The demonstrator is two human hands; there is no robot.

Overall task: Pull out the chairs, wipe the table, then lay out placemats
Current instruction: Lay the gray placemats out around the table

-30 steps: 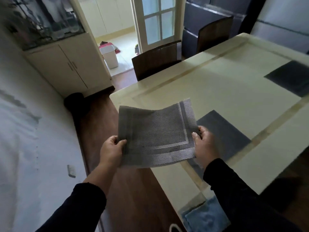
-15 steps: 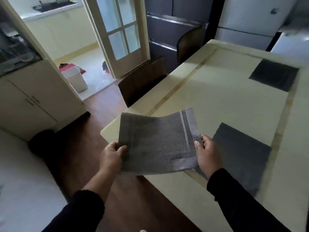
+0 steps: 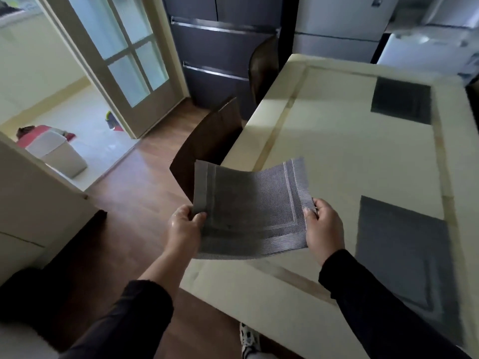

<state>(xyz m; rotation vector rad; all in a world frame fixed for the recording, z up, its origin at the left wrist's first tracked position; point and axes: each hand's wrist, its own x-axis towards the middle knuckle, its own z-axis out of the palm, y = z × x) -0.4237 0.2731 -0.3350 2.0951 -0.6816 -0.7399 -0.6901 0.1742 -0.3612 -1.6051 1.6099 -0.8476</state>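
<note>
Grey woven placemat (image 3: 248,208) sags, seemingly above the table (image 3: 337,156) corner.

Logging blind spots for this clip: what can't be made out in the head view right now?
- Near placemat: its lower right corner smears into motion blur by the frame edge.
- Table: the right side is cut off by the frame.
- Held placemat: its underside and the table corner beneath are hidden.
- Far chair: mostly hidden behind the table edge.
- Left hand and right hand: fingers behind the mat are unseen.
</note>
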